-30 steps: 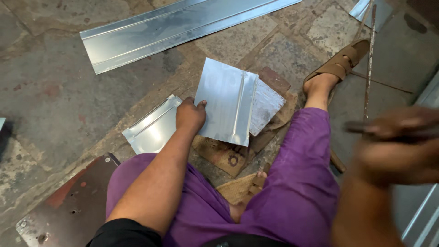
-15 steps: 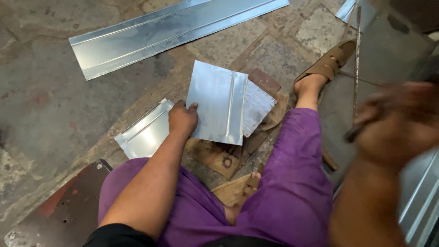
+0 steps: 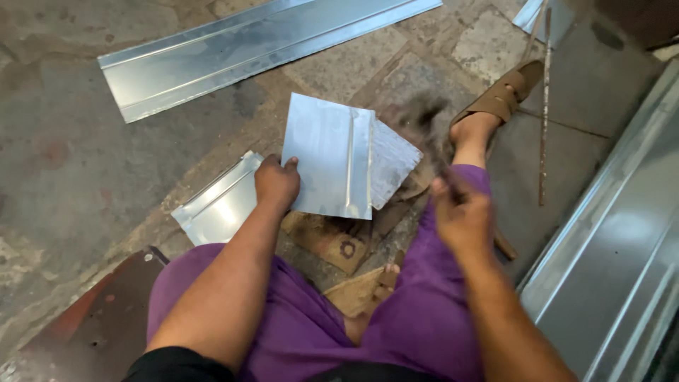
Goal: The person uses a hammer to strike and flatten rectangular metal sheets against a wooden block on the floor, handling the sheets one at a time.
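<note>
My left hand (image 3: 277, 184) presses on the near left corner of a small folded sheet-metal piece (image 3: 329, 155) that lies on wooden blocks between my legs. My right hand (image 3: 460, 212) is closed round the handle of a hammer (image 3: 424, 124), whose blurred dark head is above the sheet's right side. A second ribbed metal piece (image 3: 392, 161) sticks out from under the sheet on the right. My legs in purple trousers frame the work.
A long metal strip (image 3: 233, 53) lies on the stone floor at the back. Another bent piece (image 3: 216, 209) lies left of my hand. A large metal panel (image 3: 622, 262) fills the right side. A thin rod (image 3: 543, 127) stands by my sandalled foot (image 3: 498, 99). A rusty plate (image 3: 106, 318) lies near left.
My right hand has swung in from the far right with the hammer, down toward the sheet. My left hand has stayed on the sheet's corner.
</note>
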